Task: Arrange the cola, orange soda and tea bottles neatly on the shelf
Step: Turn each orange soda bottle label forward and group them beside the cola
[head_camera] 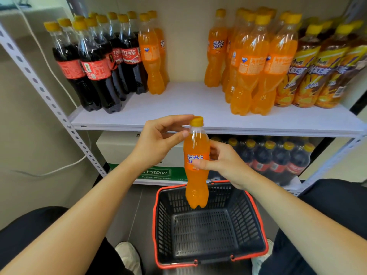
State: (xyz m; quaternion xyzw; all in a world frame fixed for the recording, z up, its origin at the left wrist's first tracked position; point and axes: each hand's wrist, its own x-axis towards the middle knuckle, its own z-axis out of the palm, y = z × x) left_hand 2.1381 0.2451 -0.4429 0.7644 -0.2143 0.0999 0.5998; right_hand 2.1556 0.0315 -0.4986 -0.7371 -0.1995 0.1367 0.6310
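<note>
Fig. 1. My left hand [158,139] pinches the neck of the orange soda bottle [196,175] between thumb and forefinger, just under its yellow cap. My right hand [224,161] grips the labelled middle, fingers curled round it. The bottle hangs upright before the shelf [188,104] edge, above the basket [204,231]. On the shelf: cola bottles [95,64] at left, shelved orange sodas [252,62] right of centre, tea bottles [317,70] at far right.
</note>
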